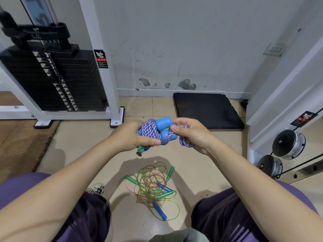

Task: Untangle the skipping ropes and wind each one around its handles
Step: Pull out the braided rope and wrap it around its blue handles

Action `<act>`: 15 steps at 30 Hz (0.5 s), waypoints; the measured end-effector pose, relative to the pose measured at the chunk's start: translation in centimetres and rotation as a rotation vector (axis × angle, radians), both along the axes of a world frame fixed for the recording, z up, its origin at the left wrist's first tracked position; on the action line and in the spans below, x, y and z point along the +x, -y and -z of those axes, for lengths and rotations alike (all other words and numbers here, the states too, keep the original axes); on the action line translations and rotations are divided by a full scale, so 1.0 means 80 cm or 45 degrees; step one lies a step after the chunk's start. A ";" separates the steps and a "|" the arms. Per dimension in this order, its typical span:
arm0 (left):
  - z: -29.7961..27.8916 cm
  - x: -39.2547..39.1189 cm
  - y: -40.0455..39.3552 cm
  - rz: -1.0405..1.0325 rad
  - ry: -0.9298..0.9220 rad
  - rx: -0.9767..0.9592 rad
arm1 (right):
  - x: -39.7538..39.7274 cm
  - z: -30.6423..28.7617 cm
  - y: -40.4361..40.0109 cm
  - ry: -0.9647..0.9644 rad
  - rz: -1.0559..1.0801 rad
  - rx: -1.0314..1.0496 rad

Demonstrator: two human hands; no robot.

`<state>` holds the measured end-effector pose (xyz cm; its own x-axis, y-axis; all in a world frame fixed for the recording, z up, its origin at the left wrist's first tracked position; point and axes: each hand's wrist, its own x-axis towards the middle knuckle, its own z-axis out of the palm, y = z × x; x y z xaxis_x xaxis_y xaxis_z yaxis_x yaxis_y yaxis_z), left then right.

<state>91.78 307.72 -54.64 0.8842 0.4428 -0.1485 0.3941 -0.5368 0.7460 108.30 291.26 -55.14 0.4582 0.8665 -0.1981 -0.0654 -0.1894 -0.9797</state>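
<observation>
A purple-and-white braided skipping rope [151, 131] is coiled around its two light blue handles [162, 123], held in the air at chest height. My left hand [134, 137] grips the wound bundle from the left. My right hand [189, 133] pinches a loop of the same rope at the bundle's right end. On the tiled floor between my knees lies a tangle of thin green and orange ropes [153, 186] with green handles [170, 172] and blue handles [159, 210]. A small green and black piece [141, 151] shows just below my left hand.
A weight-stack machine [57, 79] with a white frame stands at the left. A black mat [208, 110] lies against the back wall. A white rack with dumbbells [288, 144] is on the right. A brown carpet [22, 145] covers the floor at the left.
</observation>
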 end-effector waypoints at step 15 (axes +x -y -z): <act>0.086 0.091 -0.088 -0.372 -0.212 0.391 | 0.113 0.064 -0.095 0.395 0.064 -0.321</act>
